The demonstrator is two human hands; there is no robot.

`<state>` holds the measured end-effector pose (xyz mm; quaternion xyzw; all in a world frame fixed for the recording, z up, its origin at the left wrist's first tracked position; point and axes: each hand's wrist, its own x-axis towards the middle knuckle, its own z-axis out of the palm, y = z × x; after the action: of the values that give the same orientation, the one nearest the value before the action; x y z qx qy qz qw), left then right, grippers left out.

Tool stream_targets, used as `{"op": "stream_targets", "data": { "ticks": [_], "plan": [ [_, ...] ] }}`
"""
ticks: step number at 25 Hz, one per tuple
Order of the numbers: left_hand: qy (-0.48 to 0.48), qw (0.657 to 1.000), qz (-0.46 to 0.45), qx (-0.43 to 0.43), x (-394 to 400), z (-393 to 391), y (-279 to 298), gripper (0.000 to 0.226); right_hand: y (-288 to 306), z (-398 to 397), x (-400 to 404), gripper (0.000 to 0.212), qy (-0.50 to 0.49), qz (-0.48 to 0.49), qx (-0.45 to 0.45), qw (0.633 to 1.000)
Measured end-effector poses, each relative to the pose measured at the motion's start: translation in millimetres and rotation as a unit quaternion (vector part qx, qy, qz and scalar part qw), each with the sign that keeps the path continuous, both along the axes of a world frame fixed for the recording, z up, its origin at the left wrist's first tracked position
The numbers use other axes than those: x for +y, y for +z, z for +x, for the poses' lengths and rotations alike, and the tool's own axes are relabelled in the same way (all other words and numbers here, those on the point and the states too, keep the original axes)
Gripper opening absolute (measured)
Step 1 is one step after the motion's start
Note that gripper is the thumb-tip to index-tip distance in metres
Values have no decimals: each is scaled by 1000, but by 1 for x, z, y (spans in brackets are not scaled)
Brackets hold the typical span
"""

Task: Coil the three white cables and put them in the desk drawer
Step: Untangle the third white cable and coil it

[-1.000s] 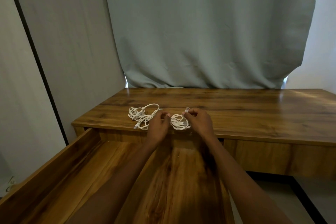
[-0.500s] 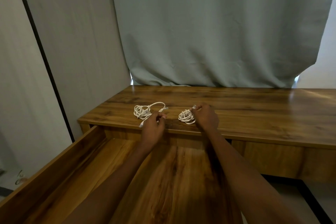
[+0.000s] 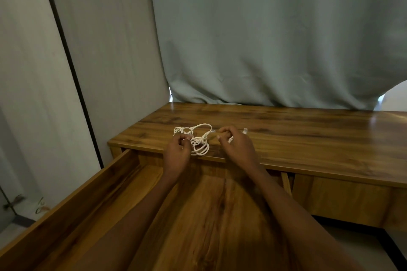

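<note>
Cables point(image 3: 199, 141) lie between hands: left point(image 3: 177, 152) pinches loops, right point(image 3: 236, 146) grips a coil.

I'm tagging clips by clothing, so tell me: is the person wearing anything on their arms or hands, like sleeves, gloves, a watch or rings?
Nothing worn shows. Both forearms are bare all the way to the bottom of the picture, with no sleeve edge in view. The left hand and the right hand have no gloves, and the wrists carry no watch or band. No ring can be made out on the fingers, though they are small and dim.

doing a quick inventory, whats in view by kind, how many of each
white cable bundles: 2 (loose bundle gripped by the left hand; another mostly hidden in the right hand)
hands: 2
desk: 1
open drawer: 1
curtain: 1
total: 7
</note>
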<state>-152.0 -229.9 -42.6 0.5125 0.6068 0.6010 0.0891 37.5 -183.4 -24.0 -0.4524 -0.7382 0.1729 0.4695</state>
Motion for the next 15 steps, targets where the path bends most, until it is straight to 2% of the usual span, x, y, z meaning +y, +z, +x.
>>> {"op": "stream_targets", "data": {
  "ticks": [4,6,7,8,10,15],
  "plan": [
    [39,999,0,-16,-10,-21,-5,16,5,-35,20,89,53,-50,-26,997],
    [47,999,-4,-21,-12,-29,-7,16,3,-48,34,119,49,-65,-101,992],
    [46,999,-7,-24,-10,-33,-8,17,0,-53,40,127,47,-59,-151,986],
    [43,999,-15,-25,-9,-36,-8,19,-3,-56,43,130,47,-49,-195,978],
    [34,999,-36,-18,-3,-41,-10,24,-14,-58,43,122,56,-9,-243,968],
    [3,996,-91,-8,12,-49,-24,33,-26,-50,35,80,56,136,-312,939]
  ]
}}
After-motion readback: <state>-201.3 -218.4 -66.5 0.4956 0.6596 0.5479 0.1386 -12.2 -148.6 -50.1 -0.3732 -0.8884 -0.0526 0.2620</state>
